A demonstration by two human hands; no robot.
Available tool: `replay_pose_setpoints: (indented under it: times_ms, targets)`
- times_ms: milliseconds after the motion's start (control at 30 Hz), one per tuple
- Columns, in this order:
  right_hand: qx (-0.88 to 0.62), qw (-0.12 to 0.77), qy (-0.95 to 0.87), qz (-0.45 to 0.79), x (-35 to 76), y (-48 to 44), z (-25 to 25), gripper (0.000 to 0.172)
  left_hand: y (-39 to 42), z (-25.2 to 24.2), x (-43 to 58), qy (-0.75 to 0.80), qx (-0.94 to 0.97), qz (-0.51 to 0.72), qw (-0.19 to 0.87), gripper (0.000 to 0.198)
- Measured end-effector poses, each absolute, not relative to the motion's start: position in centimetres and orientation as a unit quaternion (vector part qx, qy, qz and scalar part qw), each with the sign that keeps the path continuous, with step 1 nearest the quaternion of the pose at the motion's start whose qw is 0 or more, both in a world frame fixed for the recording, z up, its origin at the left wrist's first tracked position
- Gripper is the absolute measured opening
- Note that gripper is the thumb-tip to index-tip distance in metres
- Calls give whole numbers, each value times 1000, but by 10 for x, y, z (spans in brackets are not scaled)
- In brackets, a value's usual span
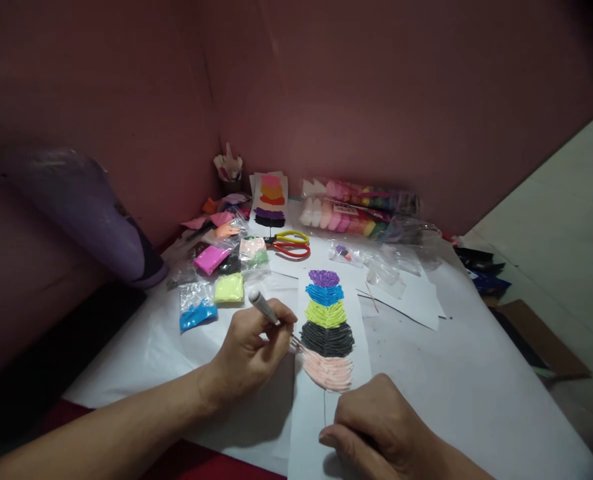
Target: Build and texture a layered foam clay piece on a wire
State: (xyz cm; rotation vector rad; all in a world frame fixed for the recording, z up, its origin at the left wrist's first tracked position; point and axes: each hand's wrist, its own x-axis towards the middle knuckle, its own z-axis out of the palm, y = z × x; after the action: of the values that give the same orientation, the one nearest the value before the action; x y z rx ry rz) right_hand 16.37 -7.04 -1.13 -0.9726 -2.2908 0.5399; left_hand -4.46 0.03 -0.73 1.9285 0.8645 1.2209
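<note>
The paper strip [316, 413] is laid lengthwise on the white-covered table [451, 380], directly in front of the person, and is covered with a stack of ribbed clay bands. From the far end towards the person, a purple band [323, 277], a blue band [325, 294], a yellow-green band [326, 313], a black band [327, 339] and a peach band [329, 371] are seen, each touching the next.

A slim tool [263, 306] with a pale handle is gripped by the left hand [249, 353]. The fingers are closed tightly around its shaft, and its tip is set at the left edge of the peach band. The right hand [376, 420] is rested on the near part of the strip, just below the peach band. Its fingers are curled together; whether anything is enclosed in them cannot be told.

To the left of the strip, small bags of blue clay [196, 315], yellow clay [229, 288] and magenta clay [211, 259] are spread out. Beyond the strip, yellow-handled scissors [292, 237] are placed just beside red-handled scissors [292, 249]. A second decorated strip [270, 197] is propped near the wall, beside a long pack of assorted clay [346, 217]. A cup of sticks [229, 170] is set in the corner.
</note>
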Motion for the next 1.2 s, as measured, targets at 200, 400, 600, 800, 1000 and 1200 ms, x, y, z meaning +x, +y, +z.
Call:
replay_pose_setpoints:
  times_ms: [200,400,600,800,1000,1200]
  targets:
    - [-364,283,-864,202,166,-73,-13,47,-6,-3,-48,293,715,553,312,19]
    - [-343,297,-874,173,167,-75,-14,49,-16,-4,-43,247,718,500,416,18]
    - [-344,301,-876,154,164,-76,-11,51,-17,-4,-34,251,717,448,471,6]
    - [-344,291,-880,152,166,-74,-9,49,-14,-8,-34,244,742,429,455,7]
    - [-354,275,-879,161,166,-76,-10,48,-10,-6,-37,243,755,408,451,9]
    - [-347,274,-882,163,166,-75,-9,49,-7,-4,-40,255,771,401,425,9]
